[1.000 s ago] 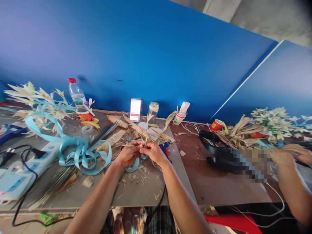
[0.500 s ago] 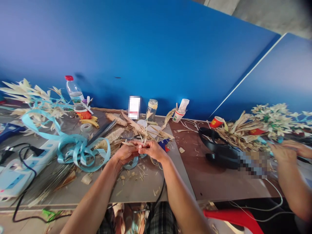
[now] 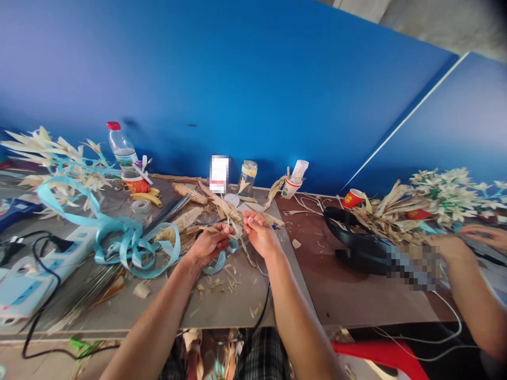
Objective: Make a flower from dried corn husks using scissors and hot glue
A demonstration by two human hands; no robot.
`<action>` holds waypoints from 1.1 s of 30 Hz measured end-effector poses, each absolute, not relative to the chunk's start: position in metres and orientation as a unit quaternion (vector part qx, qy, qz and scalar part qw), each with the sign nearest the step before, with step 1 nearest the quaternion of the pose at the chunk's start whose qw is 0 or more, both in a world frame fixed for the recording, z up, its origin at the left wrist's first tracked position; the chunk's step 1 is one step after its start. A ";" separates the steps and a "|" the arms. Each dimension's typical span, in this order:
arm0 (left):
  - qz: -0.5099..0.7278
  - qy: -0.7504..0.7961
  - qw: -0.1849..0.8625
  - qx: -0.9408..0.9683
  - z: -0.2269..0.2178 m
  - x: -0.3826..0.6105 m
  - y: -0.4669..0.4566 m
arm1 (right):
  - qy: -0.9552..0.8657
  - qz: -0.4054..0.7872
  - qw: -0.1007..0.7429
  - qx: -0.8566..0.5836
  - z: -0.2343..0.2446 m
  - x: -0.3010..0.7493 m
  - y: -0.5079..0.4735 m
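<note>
My left hand (image 3: 211, 246) is closed in a pinch over the middle of the littered table, with a pale strip of dried corn husk (image 3: 213, 229) poking out at its fingertips. A short gap to the right, my right hand (image 3: 261, 234) is raised with its fingers curled together at the tips. Whatever lies in that pinch is too small to make out. A small pale husk flower (image 3: 243, 186) shows just beyond the hands, in front of a lidded glass jar (image 3: 248, 171). Dried husks (image 3: 222, 203) lie behind my fingers, and light blue ribbon (image 3: 216, 264) lies below my left hand.
Coiled ribbon (image 3: 134, 243), wire bundles (image 3: 93, 285) and a power strip (image 3: 59, 264) lie left. A bottle (image 3: 121, 145) and paper cup (image 3: 137, 183) stand behind. On the right are a black headband-like device (image 3: 360, 245), a red cup (image 3: 354, 198) and a co-worker's hands (image 3: 451, 248).
My hands, together half a second ago, have moved apart. My right hand has risen and turned slightly right; the pale stem upright between them no longer stands there.
</note>
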State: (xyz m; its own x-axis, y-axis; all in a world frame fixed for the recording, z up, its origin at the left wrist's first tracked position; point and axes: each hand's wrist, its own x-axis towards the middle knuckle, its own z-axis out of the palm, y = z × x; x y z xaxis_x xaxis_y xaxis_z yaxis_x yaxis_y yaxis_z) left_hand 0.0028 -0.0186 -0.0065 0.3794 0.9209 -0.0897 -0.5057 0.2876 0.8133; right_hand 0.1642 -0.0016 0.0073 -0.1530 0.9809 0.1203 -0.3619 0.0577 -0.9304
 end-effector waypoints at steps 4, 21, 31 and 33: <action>0.492 0.303 0.719 0.387 -0.009 0.007 -0.018 | -0.471 0.560 0.578 -0.361 0.000 0.158 0.001; 0.556 0.494 0.358 0.565 -0.021 0.015 -0.014 | -0.684 0.251 0.459 -0.508 -0.013 0.143 -0.005; 0.462 0.528 0.207 0.682 -0.028 0.015 -0.018 | -0.759 0.161 0.441 -0.451 -0.015 0.141 -0.009; 0.454 0.524 0.213 0.689 -0.027 0.016 -0.019 | -0.772 0.174 0.430 -0.435 -0.012 0.144 -0.009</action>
State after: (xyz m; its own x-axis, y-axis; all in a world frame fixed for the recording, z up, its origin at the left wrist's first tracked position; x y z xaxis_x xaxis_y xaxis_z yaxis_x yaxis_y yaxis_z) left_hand 0.0158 -0.0190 -0.0270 0.0392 0.9144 0.4028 0.5277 -0.3613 0.7688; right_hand 0.1439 -0.0093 -0.0123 -0.2529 0.8210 0.5118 0.5213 0.5613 -0.6428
